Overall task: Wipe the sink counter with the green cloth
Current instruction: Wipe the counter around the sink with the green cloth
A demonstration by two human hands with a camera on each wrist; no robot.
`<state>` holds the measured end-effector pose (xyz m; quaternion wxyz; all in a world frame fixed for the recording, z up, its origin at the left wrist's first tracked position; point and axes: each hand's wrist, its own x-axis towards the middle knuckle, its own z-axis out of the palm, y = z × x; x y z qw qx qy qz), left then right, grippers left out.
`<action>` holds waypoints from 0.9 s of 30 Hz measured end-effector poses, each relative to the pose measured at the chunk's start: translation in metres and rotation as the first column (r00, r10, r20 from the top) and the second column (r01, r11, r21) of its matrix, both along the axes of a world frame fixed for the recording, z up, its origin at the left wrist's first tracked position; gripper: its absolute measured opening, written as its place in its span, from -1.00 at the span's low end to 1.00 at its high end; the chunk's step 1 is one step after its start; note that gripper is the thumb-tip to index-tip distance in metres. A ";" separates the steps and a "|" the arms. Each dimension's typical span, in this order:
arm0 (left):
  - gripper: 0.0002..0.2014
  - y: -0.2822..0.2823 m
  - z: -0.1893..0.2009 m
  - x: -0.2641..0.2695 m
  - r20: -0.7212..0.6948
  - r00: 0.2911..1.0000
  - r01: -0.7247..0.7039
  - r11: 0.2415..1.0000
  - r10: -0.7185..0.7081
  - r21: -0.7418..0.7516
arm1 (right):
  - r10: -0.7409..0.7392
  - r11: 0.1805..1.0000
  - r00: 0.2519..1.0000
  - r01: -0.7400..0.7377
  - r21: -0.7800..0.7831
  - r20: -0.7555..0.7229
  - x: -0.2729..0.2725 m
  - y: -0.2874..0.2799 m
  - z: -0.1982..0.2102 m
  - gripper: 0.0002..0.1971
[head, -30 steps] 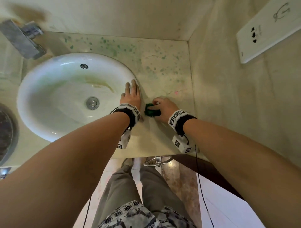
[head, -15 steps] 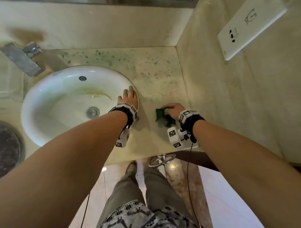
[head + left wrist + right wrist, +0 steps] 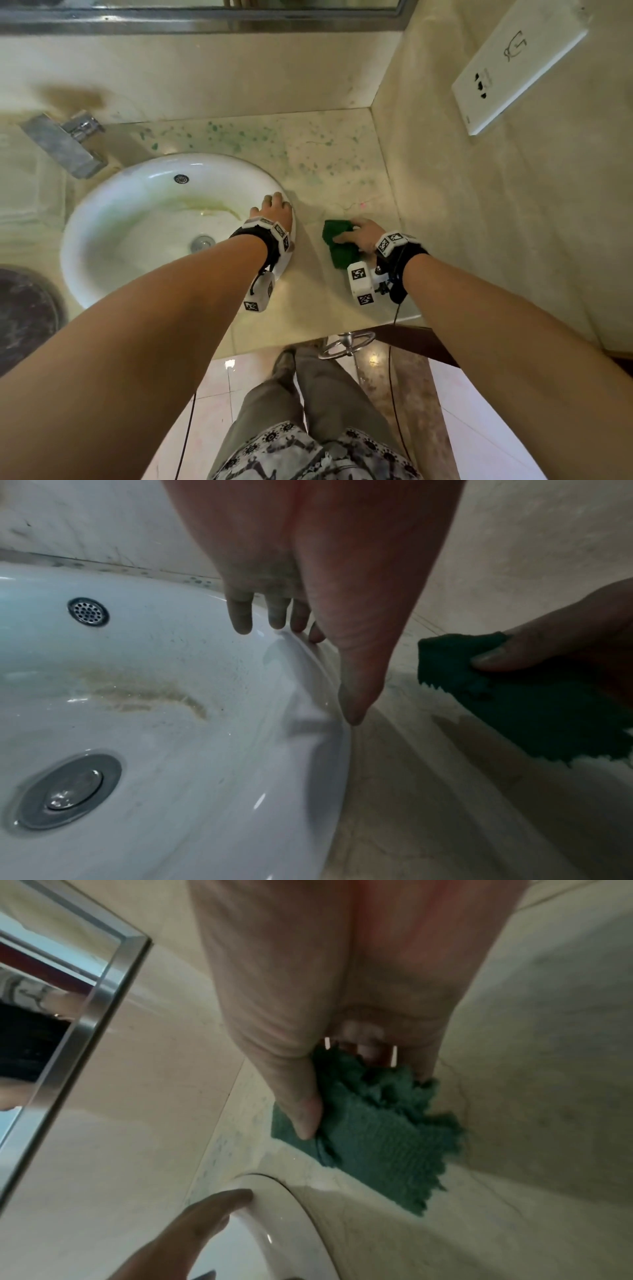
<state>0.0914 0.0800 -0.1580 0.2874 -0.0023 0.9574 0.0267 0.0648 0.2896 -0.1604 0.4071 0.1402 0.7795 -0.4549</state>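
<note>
The green cloth point(image 3: 337, 245) point(image 3: 534, 710) point(image 3: 383, 1137) lies crumpled on the beige stone counter point(image 3: 325, 164), just right of the white sink point(image 3: 120, 222). My right hand point(image 3: 363, 234) point(image 3: 342, 1015) grips it from the right, thumb pressed on top and fingers curled over its far edge. A narrow strip of counter away, my left hand point(image 3: 274, 212) point(image 3: 308, 588) rests flat on the sink's right rim with straight fingers and holds nothing. Green specks dot the back of the counter.
A beige wall point(image 3: 479, 205) bounds the counter on the right and carries a white socket plate point(image 3: 513, 68). The metal faucet point(image 3: 61, 144) stands at the back left, below a mirror frame point(image 3: 205, 17). The counter's front edge point(image 3: 308, 342) is near my wrists.
My right hand has slid the cloth to the right, away from the sink rim and my left hand, and the cloth now lies more spread out. The left hand has stayed on the rim.
</note>
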 end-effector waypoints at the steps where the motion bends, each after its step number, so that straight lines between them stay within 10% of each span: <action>1: -0.10 0.000 0.001 -0.002 -0.004 1.000 0.000 1.000 0.000 0.003 | 0.005 1.000 1.000 -0.005 -0.028 -0.019 -0.004 -0.003 -0.001 -0.56; 5: -0.20 -0.002 0.003 -0.011 -0.018 1.000 -0.025 1.000 0.025 0.014 | 0.251 0.964 0.956 -0.231 0.133 -0.155 -0.027 -0.008 0.002 -0.56; 9: -0.13 0.001 0.003 -0.018 -0.036 0.994 -0.101 0.995 0.102 0.004 | 0.657 0.724 0.655 -0.410 0.554 -0.374 -0.032 -0.010 -0.003 -0.56; 18: 0.30 0.011 -0.010 -0.030 -0.025 0.966 -0.260 0.961 0.259 -0.099 | 0.849 0.528 0.333 -0.494 0.690 -0.411 -0.019 -0.019 -0.025 -0.57; 27: 0.44 0.000 -0.025 -0.047 -0.036 0.947 -0.323 0.940 0.321 -0.113 | 0.806 0.592 0.381 -0.533 0.604 -0.454 -0.026 -0.030 -0.034 -0.62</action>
